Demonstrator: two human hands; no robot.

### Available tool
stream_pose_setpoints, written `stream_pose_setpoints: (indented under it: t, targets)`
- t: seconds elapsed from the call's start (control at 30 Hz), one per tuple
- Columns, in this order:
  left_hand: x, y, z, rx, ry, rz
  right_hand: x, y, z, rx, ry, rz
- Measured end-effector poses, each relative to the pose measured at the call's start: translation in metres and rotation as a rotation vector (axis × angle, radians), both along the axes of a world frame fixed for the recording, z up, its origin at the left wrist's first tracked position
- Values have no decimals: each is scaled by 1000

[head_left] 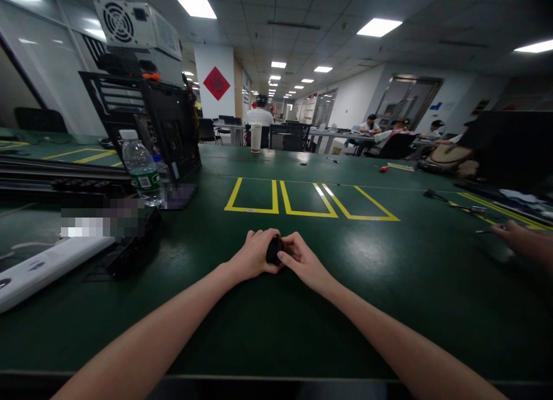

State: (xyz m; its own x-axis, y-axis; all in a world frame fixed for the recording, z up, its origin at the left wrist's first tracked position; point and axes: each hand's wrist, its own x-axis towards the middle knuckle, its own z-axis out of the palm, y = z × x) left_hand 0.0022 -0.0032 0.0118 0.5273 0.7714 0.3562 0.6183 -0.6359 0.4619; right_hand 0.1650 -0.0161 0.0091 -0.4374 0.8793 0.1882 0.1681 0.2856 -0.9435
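A small dark, roundish object (273,250) sits between my two hands, just above or on the green table (276,325); its exact kind does not show. My left hand (258,252) wraps round it from the left, fingers over the top and thumb below. From the other side my right hand (302,260) pinches at its edge, thumb in front and fingers partly hidden behind. Yellow tape outlines (306,214) lie on the table beyond both hands.
To the left stand a water bottle (140,167), an open black computer case (166,129) and a white power strip (56,267). A white cup (256,138) stands at the far edge. Another person's hand (521,239) holds a thin tool at right.
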Motion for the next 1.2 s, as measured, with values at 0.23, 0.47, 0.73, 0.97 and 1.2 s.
stream_pose_setpoints:
  t: [0.23,0.47,0.73,0.97,1.2]
  targets:
    - [0,0,1,-11,-10,-6,-3,9,-5,-22,-1,-94]
    - [1,2,-2,9,-6,6,-2,5,-2,-15,-17,-31]
    - [1,0,0,4,1,4,-2,-1,2,11,-5,-22]
    - [0,2,-1,0,-10,-1,-2,7,-6,12,-56,-106]
    - [-1,2,0,-11,-7,0,2,-1,1,-35,-9,27]
